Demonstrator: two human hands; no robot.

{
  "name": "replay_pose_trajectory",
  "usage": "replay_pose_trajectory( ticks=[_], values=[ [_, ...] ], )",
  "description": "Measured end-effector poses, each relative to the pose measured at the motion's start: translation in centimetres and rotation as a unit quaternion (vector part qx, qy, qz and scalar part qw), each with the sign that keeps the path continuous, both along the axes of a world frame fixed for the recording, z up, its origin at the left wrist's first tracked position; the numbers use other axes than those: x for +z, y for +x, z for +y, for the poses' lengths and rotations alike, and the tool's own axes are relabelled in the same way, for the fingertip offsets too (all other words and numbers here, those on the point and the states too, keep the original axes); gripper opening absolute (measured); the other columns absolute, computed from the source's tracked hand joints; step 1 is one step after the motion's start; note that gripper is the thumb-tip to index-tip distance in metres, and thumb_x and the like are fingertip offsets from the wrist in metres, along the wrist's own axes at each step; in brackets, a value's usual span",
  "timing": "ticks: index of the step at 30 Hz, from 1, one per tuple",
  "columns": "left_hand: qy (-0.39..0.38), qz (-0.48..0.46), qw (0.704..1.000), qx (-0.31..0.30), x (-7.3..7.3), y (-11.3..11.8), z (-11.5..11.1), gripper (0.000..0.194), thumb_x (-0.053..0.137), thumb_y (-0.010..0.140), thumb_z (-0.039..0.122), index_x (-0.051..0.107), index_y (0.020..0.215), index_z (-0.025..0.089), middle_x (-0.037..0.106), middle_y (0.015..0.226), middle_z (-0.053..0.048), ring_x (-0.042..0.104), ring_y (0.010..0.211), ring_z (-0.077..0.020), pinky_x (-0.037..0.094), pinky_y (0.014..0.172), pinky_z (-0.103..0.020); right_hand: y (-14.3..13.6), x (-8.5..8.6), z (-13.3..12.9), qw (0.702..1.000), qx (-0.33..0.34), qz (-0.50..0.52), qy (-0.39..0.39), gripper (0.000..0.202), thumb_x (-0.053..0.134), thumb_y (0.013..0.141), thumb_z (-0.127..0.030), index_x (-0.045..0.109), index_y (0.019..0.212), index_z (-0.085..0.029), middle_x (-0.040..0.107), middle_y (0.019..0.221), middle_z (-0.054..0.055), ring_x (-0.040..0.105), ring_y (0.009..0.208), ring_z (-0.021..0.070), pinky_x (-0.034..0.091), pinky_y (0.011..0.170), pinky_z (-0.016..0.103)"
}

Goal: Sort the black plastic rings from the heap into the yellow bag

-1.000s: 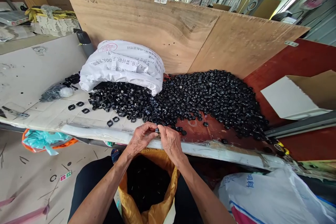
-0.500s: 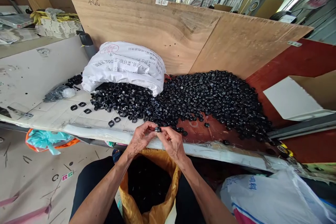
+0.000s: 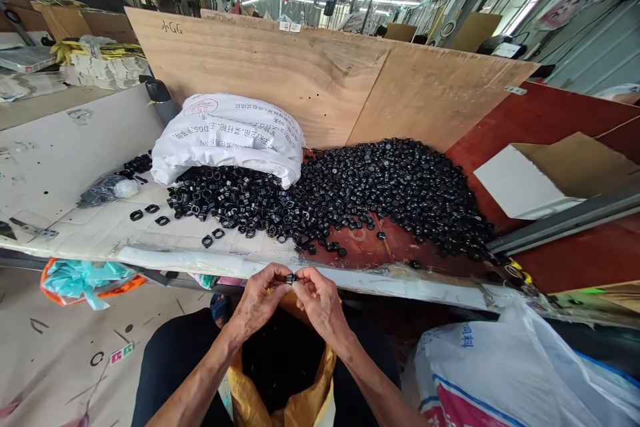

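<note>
A small black plastic part (image 3: 291,278) is pinched between the fingertips of my left hand (image 3: 260,297) and my right hand (image 3: 320,300). Both hands are closed on it, just in front of the table's padded edge and over an open yellow sack (image 3: 305,400). Black pieces fill the dark inside of that sack. On the table beyond lie a heap of black rings (image 3: 235,193) at the left and a larger pile of small round black parts (image 3: 405,187) at the right. My fingers hide much of the held part.
A stuffed white sack (image 3: 225,137) lies behind the rings, against a plywood board (image 3: 260,60). An open carton (image 3: 530,180) sits at the right above a metal bar. A white plastic bag (image 3: 465,367) stands low right; an orange-rimmed basket (image 3: 50,287) is low left.
Both hands have come down and slightly left, from the table's edge to above the yellow sack, still pinching the small black part. The camera view has shifted a little.
</note>
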State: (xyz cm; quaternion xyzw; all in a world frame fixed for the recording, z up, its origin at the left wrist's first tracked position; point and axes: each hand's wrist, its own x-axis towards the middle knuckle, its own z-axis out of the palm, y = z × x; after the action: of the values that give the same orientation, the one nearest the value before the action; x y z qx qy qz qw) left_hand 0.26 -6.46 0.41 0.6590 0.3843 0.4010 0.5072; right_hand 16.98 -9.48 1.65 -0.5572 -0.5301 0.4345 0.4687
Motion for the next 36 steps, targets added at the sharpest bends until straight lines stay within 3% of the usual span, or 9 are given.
replay_pose_trajectory(
  ticks=[3,6,8,10,13,19,26,32,36],
  values=[
    [0.108,0.093,0.990,-0.009,0.0,-1.0,-1.1,0.021,0.054,0.100,0.021,0.064,0.118,0.024,0.073,0.115,-0.006,0.070,0.107,-0.0202,0.055,0.096,-0.035,-0.7,0.0,-1.1,0.991,-0.007,0.064,-0.117,0.012,0.060,0.086,-0.034,0.059,0.085,-0.022,0.052,0.048,-0.007,0.046,0.039,0.0115,0.039,0.043,0.022],
    [0.165,0.158,0.970,-0.084,1.4,-2.0,-0.8,0.021,0.053,0.099,0.018,0.065,0.115,0.025,0.073,0.110,-0.004,0.071,0.101,-0.0195,0.055,0.090,-0.032,0.1,-0.3,-1.4,0.983,0.033,0.031,-0.176,0.017,0.058,0.087,-0.037,0.058,0.078,-0.022,0.052,0.047,-0.006,0.044,0.038,0.0127,0.036,0.042,0.024],
    [0.156,0.206,0.961,-0.095,2.5,-2.2,0.3,0.008,0.063,0.096,0.024,0.067,0.103,0.024,0.072,0.096,-0.002,0.070,0.087,-0.0182,0.054,0.079,-0.029,1.4,-0.4,-0.8,0.989,0.019,-0.092,-0.110,0.016,0.062,0.086,-0.036,0.062,0.079,-0.021,0.059,0.057,-0.001,0.054,0.048,0.0161,0.043,0.049,0.026],
    [0.156,0.243,0.957,-0.010,3.0,-1.8,2.0,0.010,0.069,0.092,0.029,0.069,0.099,0.022,0.070,0.087,-0.001,0.068,0.077,-0.0180,0.053,0.073,-0.029,2.6,-0.5,0.6,0.976,-0.037,-0.213,0.024,0.011,0.063,0.087,-0.030,0.067,0.091,-0.020,0.067,0.078,0.005,0.065,0.069,0.0208,0.050,0.063,0.029],
    [0.176,0.299,0.928,0.132,2.5,-0.2,4.9,0.020,0.065,0.093,0.021,0.070,0.113,0.019,0.071,0.089,-0.004,0.070,0.079,-0.0204,0.054,0.078,-0.031,3.3,-0.8,3.4,0.933,-0.052,-0.319,0.160,0.029,0.057,0.090,-0.016,0.068,0.117,-0.020,0.068,0.103,0.010,0.067,0.092,0.0237,0.053,0.078,0.031],
    [0.164,0.407,0.884,0.164,1.0,2.0,7.4,0.013,0.066,0.094,0.024,0.075,0.104,0.022,0.070,0.102,-0.008,0.071,0.086,-0.0224,0.053,0.076,-0.031,1.8,-2.2,6.3,0.878,-0.036,-0.447,0.166,0.025,0.060,0.092,-0.010,0.069,0.112,-0.022,0.065,0.097,0.008,0.064,0.081,0.0213,0.049,0.068,0.027],
    [0.224,0.285,0.922,0.136,-0.2,0.9,6.7,0.005,0.064,0.094,0.020,0.068,0.091,0.021,0.072,0.096,-0.004,0.071,0.085,-0.0195,0.054,0.080,-0.030,2.0,-2.6,6.5,0.905,-0.034,-0.385,0.180,0.022,0.058,0.090,-0.010,0.065,0.108,-0.021,0.068,0.103,0.009,0.066,0.090,0.0245,0.052,0.078,0.032],
    [0.162,0.203,0.954,0.151,-0.3,0.7,6.7,0.019,0.069,0.089,0.021,0.064,0.107,0.022,0.074,0.088,0.001,0.066,0.066,-0.0151,0.054,0.069,-0.028,2.3,-1.1,6.2,0.976,-0.021,-0.154,0.152,0.017,0.063,0.092,-0.026,0.067,0.107,-0.022,0.068,0.099,0.005,0.066,0.080,0.0192,0.054,0.070,0.028],
    [0.173,0.190,0.958,0.131,-0.2,0.6,6.7,0.025,0.070,0.085,0.016,0.067,0.108,0.022,0.071,0.085,0.001,0.067,0.071,-0.0156,0.055,0.072,-0.028,1.9,-0.6,6.2,0.989,-0.007,-0.045,0.139,0.016,0.066,0.090,-0.030,0.071,0.104,-0.023,0.068,0.102,0.005,0.068,0.083,0.0184,0.057,0.070,0.027]
  ],
)
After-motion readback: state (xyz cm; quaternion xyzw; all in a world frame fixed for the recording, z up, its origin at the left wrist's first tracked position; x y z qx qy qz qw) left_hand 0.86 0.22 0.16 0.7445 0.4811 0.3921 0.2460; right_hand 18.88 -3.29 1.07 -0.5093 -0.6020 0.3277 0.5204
